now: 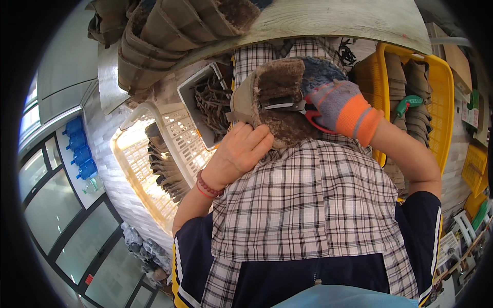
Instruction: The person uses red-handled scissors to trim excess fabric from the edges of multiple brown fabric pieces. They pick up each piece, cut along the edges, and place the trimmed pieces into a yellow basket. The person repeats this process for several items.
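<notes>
A brown boot-shaft-like piece (pixel 281 131) with a fuzzy brown lining rests on my lap, over the checked apron (pixel 292 195). My bare left hand (pixel 246 150) pinches its near left edge, beside a small tab of the outer material. My right hand (pixel 341 110), in a grey and orange glove, grips scissors (pixel 285 107) with red handles. Their metal blades point left across the fuzzy lining; whether they touch it I cannot tell. Blue fuzzy material (pixel 321 72) shows at the far side of the piece, partly behind the glove.
Stacked brown pieces (pixel 174 36) lie on the table (pixel 328 23) ahead. A bin (pixel 186 92) of brown strips and a cream basket (pixel 179 126) stand left. At right, a yellow basket (pixel 441 102) holds more pieces and a green-handled tool (pixel 409 104). Blue water jugs (pixel 79 149) line the far left.
</notes>
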